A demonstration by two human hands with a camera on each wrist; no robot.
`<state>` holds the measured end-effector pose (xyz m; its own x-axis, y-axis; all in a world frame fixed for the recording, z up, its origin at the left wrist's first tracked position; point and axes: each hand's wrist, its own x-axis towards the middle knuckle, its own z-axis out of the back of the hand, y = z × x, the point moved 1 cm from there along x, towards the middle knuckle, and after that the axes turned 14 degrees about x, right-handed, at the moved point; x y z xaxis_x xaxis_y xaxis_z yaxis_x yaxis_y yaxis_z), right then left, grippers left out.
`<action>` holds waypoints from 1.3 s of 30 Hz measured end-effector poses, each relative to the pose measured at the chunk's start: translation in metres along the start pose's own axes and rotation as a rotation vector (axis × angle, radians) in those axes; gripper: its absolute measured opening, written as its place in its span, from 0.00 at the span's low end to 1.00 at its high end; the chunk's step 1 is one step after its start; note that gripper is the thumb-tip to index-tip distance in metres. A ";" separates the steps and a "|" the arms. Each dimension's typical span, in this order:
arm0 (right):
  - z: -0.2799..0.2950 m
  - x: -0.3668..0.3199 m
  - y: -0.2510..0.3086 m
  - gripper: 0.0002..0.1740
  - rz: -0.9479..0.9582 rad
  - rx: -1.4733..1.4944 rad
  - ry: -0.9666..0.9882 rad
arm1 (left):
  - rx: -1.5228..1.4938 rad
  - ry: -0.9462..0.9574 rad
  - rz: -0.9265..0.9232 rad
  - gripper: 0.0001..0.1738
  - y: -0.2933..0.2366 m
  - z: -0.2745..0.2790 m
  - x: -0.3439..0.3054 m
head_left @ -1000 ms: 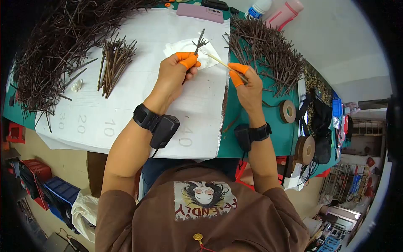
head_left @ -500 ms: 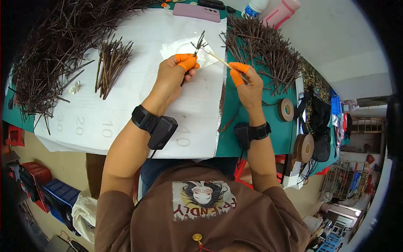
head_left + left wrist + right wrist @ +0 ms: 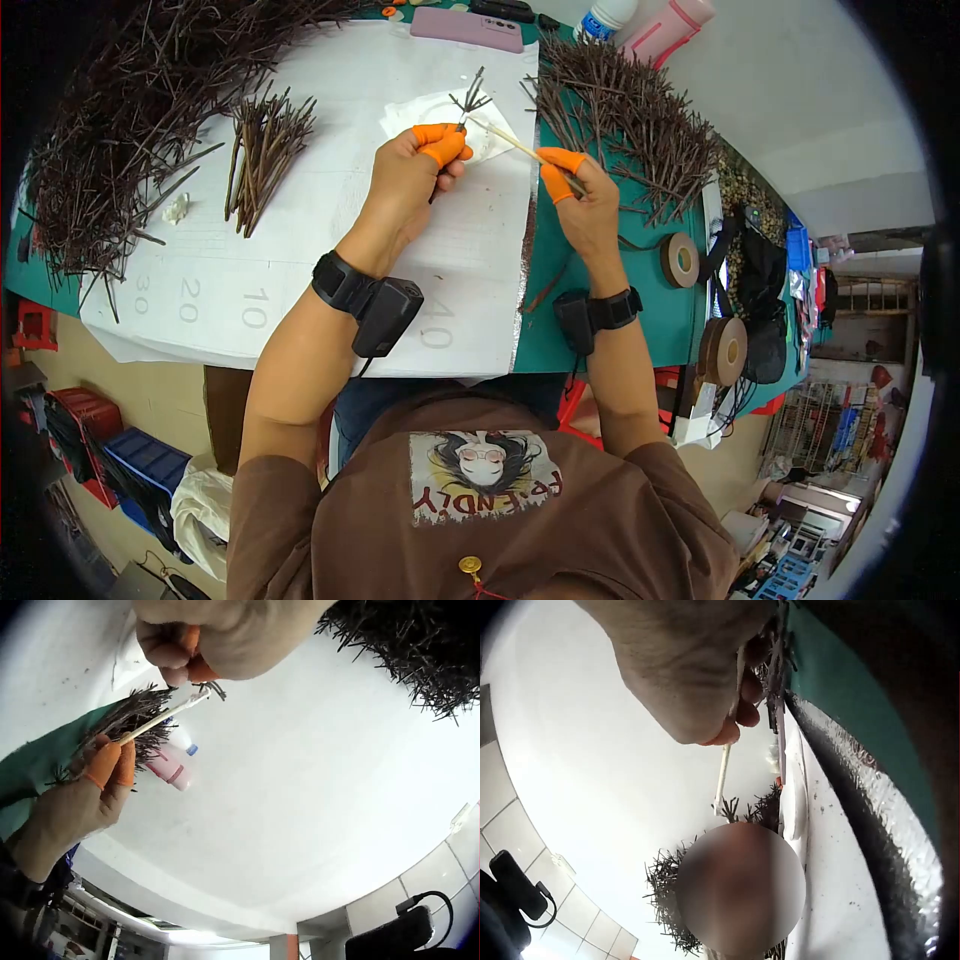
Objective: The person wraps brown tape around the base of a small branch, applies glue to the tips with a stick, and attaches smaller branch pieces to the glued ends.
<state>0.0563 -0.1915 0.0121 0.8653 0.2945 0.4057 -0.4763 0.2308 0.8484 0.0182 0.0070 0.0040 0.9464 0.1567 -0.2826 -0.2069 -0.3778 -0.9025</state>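
My left hand pinches a dark branched twig between orange-covered thumb and finger, its forked end pointing away from me. In my right hand, also with orange finger covers, is a thin pale stick. The stick slants toward the twig, its tip right at the base of the fork. A white, sticky-looking blob coats that tip in the left wrist view. The right wrist view shows the stick running from the fingertips; a blurred disc hides much there. Beneath the twig lies white paper.
A bundle of twigs lies left on the white sheet, near a large dark twig heap. More twigs lie right on green cloth. A purple phone, pink bottle and tape roll stand around.
The stick's tip has shifted slightly left to the base of the twig's fork, and my right hand moved left with it. The twig has turned a little, its branches spreading differently.
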 end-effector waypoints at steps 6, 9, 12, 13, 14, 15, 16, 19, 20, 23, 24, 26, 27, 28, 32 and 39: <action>-0.007 0.005 0.006 0.09 0.187 -0.264 -0.033 | -0.164 -0.203 -0.168 0.10 -0.015 0.020 0.007; -0.010 0.010 0.018 0.09 0.283 -0.514 0.048 | -0.171 -0.190 -0.159 0.10 -0.015 0.016 0.004; -0.009 0.024 0.018 0.09 0.286 -0.546 0.091 | -0.152 -0.150 -0.173 0.10 -0.014 0.012 0.002; -0.009 0.028 0.016 0.09 0.256 -0.518 0.094 | -0.147 -0.143 -0.173 0.10 -0.014 0.011 0.002; -0.009 0.031 0.013 0.09 0.228 -0.489 0.098 | -0.143 -0.139 -0.176 0.10 -0.013 0.010 0.001; -0.011 0.032 0.012 0.09 0.203 -0.458 0.106 | -0.141 -0.139 -0.180 0.10 -0.013 0.010 0.001; -0.014 0.031 0.011 0.09 0.199 -0.474 0.093 | -0.135 -0.141 -0.185 0.11 -0.014 0.010 0.001; -0.024 0.018 0.012 0.09 0.195 -0.518 0.077 | -0.131 -0.149 -0.189 0.11 -0.014 0.011 0.000; -0.029 0.012 0.012 0.09 0.198 -0.533 0.078 | -0.136 -0.146 -0.186 0.11 -0.014 0.011 0.000; -0.027 0.001 0.016 0.10 0.222 -0.611 0.034 | -0.129 -0.112 -0.219 0.10 -0.006 0.013 0.009; -0.020 0.000 0.023 0.10 0.255 -0.603 -0.009 | -0.135 -0.129 -0.207 0.11 -0.007 0.012 0.008; 0.003 -0.001 0.032 0.10 0.351 -0.536 -0.076 | -0.147 -0.121 -0.190 0.11 -0.008 0.013 0.008; 0.022 -0.001 0.036 0.10 0.285 -0.460 -0.114 | -0.155 -0.127 -0.177 0.11 -0.008 0.013 0.008; 0.042 -0.002 0.039 0.09 0.221 -0.381 -0.151 | -0.148 -0.118 -0.177 0.11 -0.008 0.012 0.006; 0.077 -0.026 0.039 0.10 0.095 -0.398 0.138 | -0.101 -0.046 -0.189 0.10 -0.005 0.004 0.002; 0.050 -0.069 0.041 0.15 0.196 -0.552 0.444 | -0.002 -0.003 -0.184 0.10 0.000 -0.004 -0.002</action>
<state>-0.0152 -0.2493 0.0357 0.6671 0.6992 0.2572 -0.7266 0.5344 0.4318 0.0170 0.0031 0.0064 0.9675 0.2262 -0.1134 -0.0297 -0.3438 -0.9386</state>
